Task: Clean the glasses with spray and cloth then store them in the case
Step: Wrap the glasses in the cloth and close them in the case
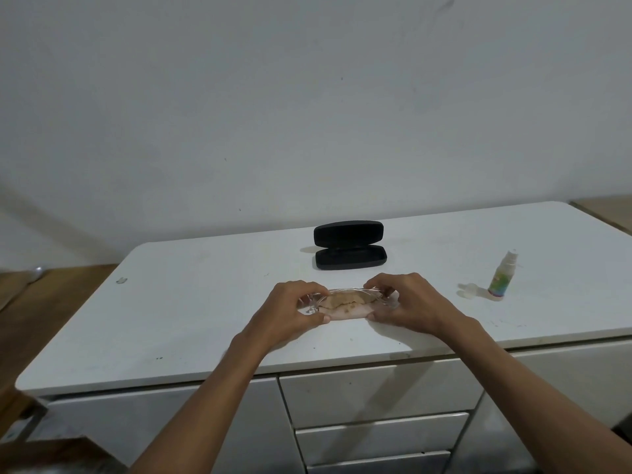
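Both hands hold clear-framed glasses [313, 302] low over the white tabletop [191, 319], with a pinkish-brown cloth [345, 304] bunched against them. My left hand [294, 309] grips the left end and my right hand [407, 302] grips the right end. Most of the frame is hidden by fingers and cloth. Behind the hands a black glasses case [349, 245] lies with its lid up. A small spray bottle [501, 277] stands to the right, its clear cap [468, 289] lying beside it.
The tabletop is a white cabinet top with drawers [379, 391] below its front edge. A plain wall rises behind. Wooden surfaces [51, 302] flank the cabinet on the left and far right. A small mark [120, 280] sits on the left of the top.
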Tool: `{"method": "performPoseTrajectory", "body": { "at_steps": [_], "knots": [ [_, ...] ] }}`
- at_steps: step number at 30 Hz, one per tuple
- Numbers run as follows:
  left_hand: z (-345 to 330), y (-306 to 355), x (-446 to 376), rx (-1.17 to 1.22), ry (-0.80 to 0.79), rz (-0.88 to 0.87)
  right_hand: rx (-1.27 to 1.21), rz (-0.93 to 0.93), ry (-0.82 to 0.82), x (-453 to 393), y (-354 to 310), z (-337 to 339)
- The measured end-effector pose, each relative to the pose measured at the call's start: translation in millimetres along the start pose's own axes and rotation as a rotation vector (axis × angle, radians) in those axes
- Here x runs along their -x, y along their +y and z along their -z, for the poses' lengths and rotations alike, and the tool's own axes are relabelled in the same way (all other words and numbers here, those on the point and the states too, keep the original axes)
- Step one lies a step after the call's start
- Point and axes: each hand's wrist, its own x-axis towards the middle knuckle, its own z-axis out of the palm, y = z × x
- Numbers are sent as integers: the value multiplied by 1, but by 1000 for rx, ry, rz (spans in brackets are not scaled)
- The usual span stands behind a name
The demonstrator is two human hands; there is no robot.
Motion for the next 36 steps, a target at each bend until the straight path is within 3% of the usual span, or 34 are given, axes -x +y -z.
{"method": "performPoseTrajectory", "body": {
  "at_steps": [9, 20, 28, 36],
  "knots": [
    [1, -1, -8, 46, 42, -3, 29, 33, 47, -6, 3, 0],
    [21, -10, -93, 27, 133, -117, 33, 45, 166, -76, 11, 29],
    [9, -26, -120, -10, 180, -137, 70, 100, 239, -98, 25, 12],
    [-7, -36, -123, -8, 137, -63, 102, 54, 166, -107, 39, 5]
  ]
}}
